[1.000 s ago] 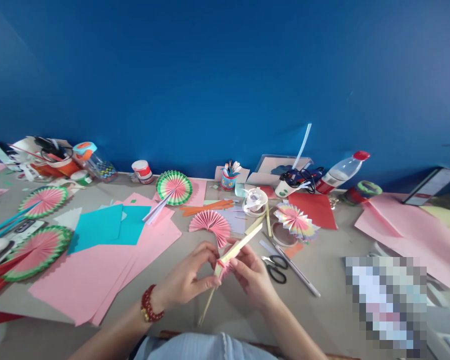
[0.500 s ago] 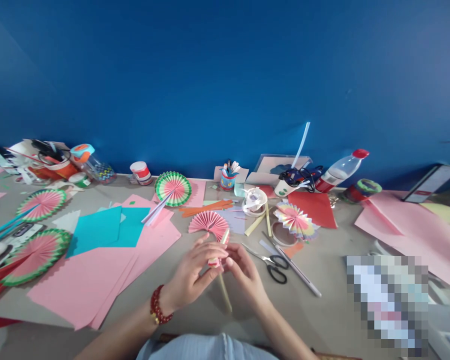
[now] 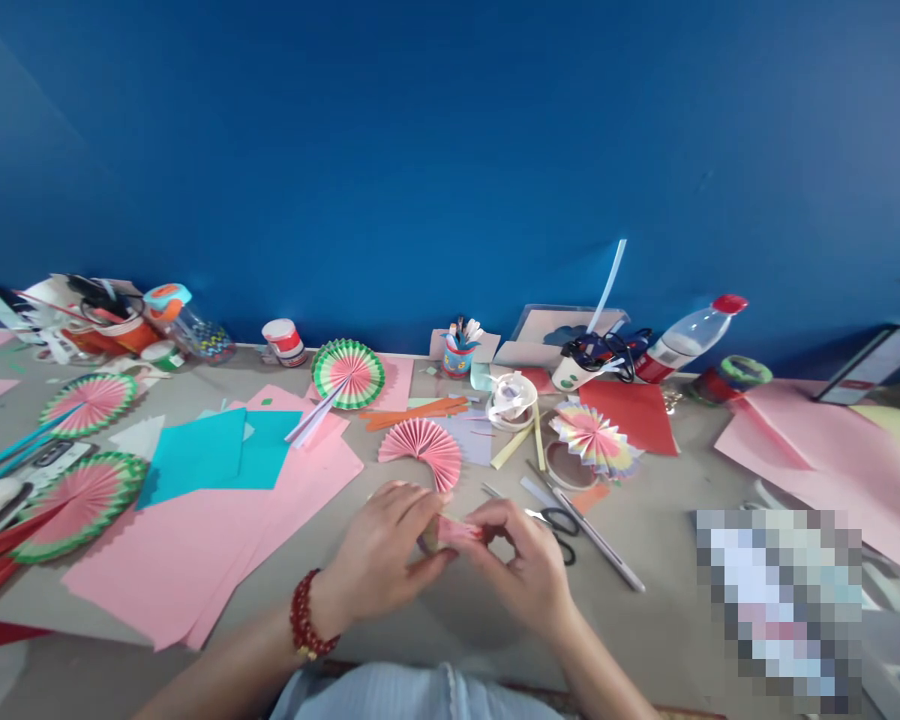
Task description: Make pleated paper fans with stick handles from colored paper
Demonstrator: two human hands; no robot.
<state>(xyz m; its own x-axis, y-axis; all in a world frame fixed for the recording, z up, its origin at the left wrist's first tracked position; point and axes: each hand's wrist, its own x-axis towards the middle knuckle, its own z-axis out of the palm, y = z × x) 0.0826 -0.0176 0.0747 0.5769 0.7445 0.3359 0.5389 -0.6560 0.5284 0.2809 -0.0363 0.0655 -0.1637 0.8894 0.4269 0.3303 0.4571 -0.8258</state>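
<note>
Between my two hands is a small folded piece of pink paper (image 3: pixel 459 533) with a pale edge. My left hand (image 3: pixel 386 545), with a red bead bracelet (image 3: pixel 307 615) at the wrist, pinches its left end. My right hand (image 3: pixel 529 560) pinches the other end between thumb and forefinger. Just beyond the hands lies a pleated pink paper fan (image 3: pixel 424 448), curved in an arc. Black-handled scissors (image 3: pixel 561 522) lie beside my right hand, which partly hides them. A pen (image 3: pixel 600 540) rests to their right.
Pink sheets (image 3: pixel 187 560) and turquoise paper (image 3: pixel 217 450) spread on the left, near green-edged round fans (image 3: pixel 82 505). Tape rolls (image 3: pixel 511 400), orange strips (image 3: pixel 416 412) and a multicoloured fan (image 3: pixel 592 440) lie behind. A plastic bottle (image 3: pixel 690 340) leans by the blue wall (image 3: pixel 450 170).
The folded pink paper has turned from upright to lying sideways between my hands. My right hand has shifted right, over part of the scissors. The pale strip beneath the hands no longer shows.
</note>
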